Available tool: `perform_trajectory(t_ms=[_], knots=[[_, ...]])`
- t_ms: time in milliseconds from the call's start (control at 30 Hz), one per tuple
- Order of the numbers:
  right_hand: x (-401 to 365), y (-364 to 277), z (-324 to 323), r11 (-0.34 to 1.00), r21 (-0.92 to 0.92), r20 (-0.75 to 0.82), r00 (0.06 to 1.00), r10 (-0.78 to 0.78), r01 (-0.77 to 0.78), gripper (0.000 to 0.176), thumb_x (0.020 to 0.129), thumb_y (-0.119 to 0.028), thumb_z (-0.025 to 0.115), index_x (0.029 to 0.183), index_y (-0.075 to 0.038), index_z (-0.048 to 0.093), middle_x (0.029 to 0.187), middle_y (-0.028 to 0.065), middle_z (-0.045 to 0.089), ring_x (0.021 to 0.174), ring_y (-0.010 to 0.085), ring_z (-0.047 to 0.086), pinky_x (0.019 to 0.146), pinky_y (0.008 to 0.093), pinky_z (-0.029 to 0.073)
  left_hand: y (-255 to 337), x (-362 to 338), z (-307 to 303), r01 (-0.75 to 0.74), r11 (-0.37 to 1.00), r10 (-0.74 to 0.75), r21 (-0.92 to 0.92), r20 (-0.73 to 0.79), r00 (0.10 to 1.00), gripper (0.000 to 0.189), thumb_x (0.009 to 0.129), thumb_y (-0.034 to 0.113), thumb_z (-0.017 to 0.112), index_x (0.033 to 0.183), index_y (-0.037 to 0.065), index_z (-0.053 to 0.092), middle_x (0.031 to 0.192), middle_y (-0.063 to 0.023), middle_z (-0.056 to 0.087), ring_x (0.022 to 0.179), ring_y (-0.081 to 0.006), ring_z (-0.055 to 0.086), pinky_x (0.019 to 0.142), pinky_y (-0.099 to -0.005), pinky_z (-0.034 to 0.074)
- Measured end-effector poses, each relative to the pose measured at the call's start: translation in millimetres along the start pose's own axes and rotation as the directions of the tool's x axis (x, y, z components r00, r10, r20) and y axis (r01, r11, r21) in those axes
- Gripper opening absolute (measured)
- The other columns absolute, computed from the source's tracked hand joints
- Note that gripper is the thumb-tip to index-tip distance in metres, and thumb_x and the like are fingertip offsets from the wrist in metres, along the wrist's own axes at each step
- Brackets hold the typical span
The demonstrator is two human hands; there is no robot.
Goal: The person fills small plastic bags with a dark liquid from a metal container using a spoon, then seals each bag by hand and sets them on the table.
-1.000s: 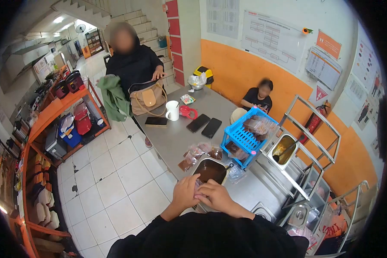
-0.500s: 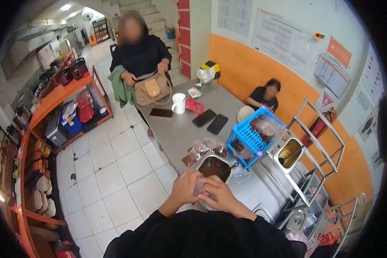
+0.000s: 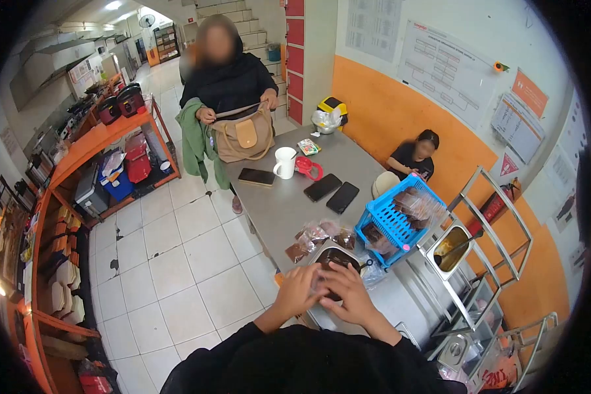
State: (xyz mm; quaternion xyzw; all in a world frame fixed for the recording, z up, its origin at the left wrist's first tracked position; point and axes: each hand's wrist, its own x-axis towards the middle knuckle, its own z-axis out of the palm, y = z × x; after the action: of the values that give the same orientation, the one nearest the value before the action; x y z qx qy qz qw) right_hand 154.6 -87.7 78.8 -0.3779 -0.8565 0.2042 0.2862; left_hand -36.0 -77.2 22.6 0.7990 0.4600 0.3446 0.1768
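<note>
Close together in front of my body, both hands meet at a small clear plastic bag (image 3: 318,284). My left hand (image 3: 297,290) has its fingers wrapped round the bag's left side. My right hand (image 3: 348,293) touches it from the right, with its fingers spread. Just beyond them is a steel pan (image 3: 337,256) of dark brown sauce, partly covered by my fingers. Filled sauce bags (image 3: 303,244) lie in a pile behind the pan. A blue basket (image 3: 394,220) holding more bags stands to the right.
A person (image 3: 226,85) holds a tan handbag (image 3: 246,134) across the steel table (image 3: 276,203); another person (image 3: 414,157) sits by the wall. Phones (image 3: 342,197), a white mug (image 3: 285,163) and red tape (image 3: 308,168) lie on the table. A second pan (image 3: 450,248) is at right.
My right hand's fingers have spread and lifted a little from the bag. The standing person has raised the handbag's opening with both hands. The whole view has shifted slightly.
</note>
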Motion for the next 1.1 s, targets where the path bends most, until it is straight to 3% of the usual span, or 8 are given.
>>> perform_trajectory(t_ms=[133, 200, 267, 400, 600, 733, 933, 1100], knots=[[14.7, 47.9, -1.4, 0.996, -0.046, -0.197, 0.978, 0.069, -0.079, 0.041, 0.084, -0.033, 0.064, 0.116, -0.006, 0.06, 0.125, 0.0131, 0.057, 0.126, 0.0333, 0.045, 0.105, 0.0543, 0.03, -45.2, -4.5, 20.6, 0.172, 0.969, -0.192, -0.18, -0.104, 0.976, 0.057, 0.085, 0.04, 0.066, 0.122, 0.0, 0.049, 0.114, -0.0189, 0.056, 0.109, -0.0338, 0.053, 0.093, -0.0434, 0.042], [17.6, 93.6, 6.5, 0.935, -0.306, -0.204, 0.971, 0.121, -0.181, 0.041, 0.085, -0.031, 0.062, 0.116, -0.005, 0.06, 0.123, 0.0159, 0.057, 0.121, 0.0354, 0.048, 0.102, 0.0528, 0.034, -76.2, -7.2, 37.4, 0.281, 0.932, -0.306, -0.229, -0.082, 0.948, 0.055, 0.087, 0.041, 0.063, 0.12, -0.001, 0.05, 0.116, -0.0203, 0.055, 0.11, -0.0344, 0.052, 0.095, -0.0433, 0.041], [13.0, 132.0, 29.1, 0.884, -0.38, -0.157, 0.961, 0.229, -0.273, 0.038, 0.087, -0.03, 0.061, 0.115, -0.004, 0.06, 0.121, 0.0183, 0.057, 0.118, 0.0368, 0.049, 0.1, 0.051, 0.037, -94.2, -12.2, 40.7, 0.518, 0.747, -0.473, -0.417, 0.214, 0.854, 0.057, 0.092, 0.047, 0.055, 0.124, 0.0, 0.051, 0.123, -0.0169, 0.054, 0.117, -0.0297, 0.05, 0.099, -0.0403, 0.039], [-3.2, 195.7, 50.8, 0.853, -0.421, -0.12, 0.951, 0.285, -0.309, 0.034, 0.088, -0.027, 0.06, 0.108, 0.0, 0.058, 0.105, 0.0236, 0.059, 0.101, 0.0409, 0.055, 0.088, 0.0497, 0.045, -99.1, 7.6, 51.1, 0.713, 0.282, -0.483, -0.642, 0.547, 0.684, 0.07, 0.093, 0.062, 0.041, 0.13, 0.003, 0.049, 0.136, -0.0123, 0.047, 0.124, -0.0239, 0.045, 0.104, -0.0386, 0.036], [-18.2, 186.9, 45.7, 0.808, -0.306, -0.211, 0.864, 0.457, -0.503, 0.036, 0.085, -0.028, 0.063, 0.103, 0.001, 0.054, 0.097, 0.0278, 0.06, 0.089, 0.0437, 0.06, 0.079, 0.0486, 0.05, -75.0, 24.2, 39.4, 0.766, 0.222, -0.558, -0.603, 0.566, 0.607, 0.081, 0.088, 0.069, 0.042, 0.132, 0.001, 0.046, 0.133, -0.0128, 0.051, 0.123, -0.023, 0.047, 0.103, -0.038, 0.036], [-33.1, 136.4, 29.4, 0.686, -0.28, -0.171, 0.738, 0.653, -0.672, 0.044, 0.086, -0.035, 0.062, 0.109, 0.0, 0.05, 0.096, 0.0286, 0.062, 0.087, 0.0426, 0.063, 0.075, 0.0487, 0.052, -119.0, 18.6, 65.3, 0.752, 0.366, -0.441, -0.549, 0.609, 0.659, 0.076, 0.09, 0.066, 0.043, 0.135, 0.004, 0.044, 0.13, -0.0108, 0.052, 0.119, -0.0217, 0.05, 0.1, -0.0392, 0.039], [-71.3, 91.7, 42.6, 0.548, -0.374, -0.024, 0.598, 0.801, -0.748, 0.052, 0.088, -0.045, 0.057, 0.115, -0.001, 0.046, 0.083, 0.0231, 0.066, 0.077, 0.041, 0.066, 0.067, 0.0507, 0.053, -78.7, 32.4, 54.2, 0.689, 0.404, -0.491, -0.602, 0.493, 0.718, 0.057, 0.096, 0.048, 0.049, 0.127, 0.0, 0.054, 0.125, -0.0108, 0.056, 0.118, -0.0184, 0.05, 0.101, -0.0304, 0.037], [-86.6, 85.4, 38.6, 0.694, -0.494, 0.057, 0.777, 0.627, -0.524, 0.026, 0.093, -0.031, 0.049, 0.099, -0.009, 0.063, 0.082, 0.0114, 0.068, 0.068, 0.0325, 0.066, 0.055, 0.0458, 0.05, -56.7, 45.3, 41.9, 0.664, 0.582, -0.468, -0.47, 0.474, 0.746, 0.062, 0.095, 0.049, 0.049, 0.131, -0.002, 0.051, 0.13, -0.0138, 0.055, 0.121, -0.0224, 0.049, 0.103, -0.0336, 0.035]])
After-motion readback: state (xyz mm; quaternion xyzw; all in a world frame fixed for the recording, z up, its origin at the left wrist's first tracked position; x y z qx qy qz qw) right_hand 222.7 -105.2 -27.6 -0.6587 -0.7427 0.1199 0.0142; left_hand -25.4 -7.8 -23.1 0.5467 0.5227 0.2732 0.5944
